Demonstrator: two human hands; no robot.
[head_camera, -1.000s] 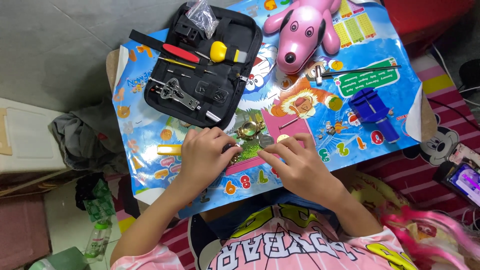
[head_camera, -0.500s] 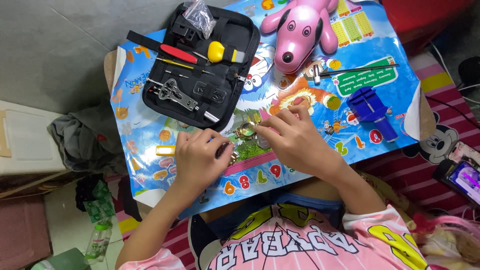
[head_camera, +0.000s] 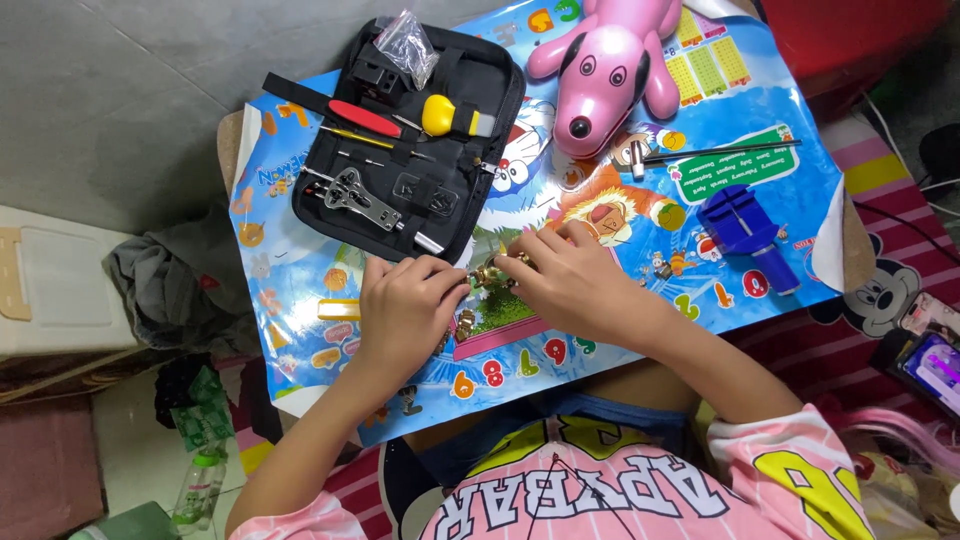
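A small gold-coloured metal watch (head_camera: 488, 276) lies on the colourful picture-covered table (head_camera: 300, 300), between my two hands. My left hand (head_camera: 405, 305) curls around its left side, fingertips pinching it. My right hand (head_camera: 570, 285) meets it from the right and grips the same piece with thumb and fingers. Part of the gold band (head_camera: 463, 322) shows below my left fingers. Most of the watch is hidden by my fingers.
An open black tool case (head_camera: 410, 140) with a red-handled screwdriver (head_camera: 362, 118), a yellow tool (head_camera: 445, 117) and a metal wrench (head_camera: 365, 200) lies beyond my hands. A pink toy dog (head_camera: 605, 65), a small hammer (head_camera: 700, 155) and a blue plastic tool (head_camera: 745, 230) sit to the right. A phone (head_camera: 935, 360) lies at the far right.
My right hand moved up and to the left off the pink card to meet my left hand at the gold watch. My view shifted slightly.
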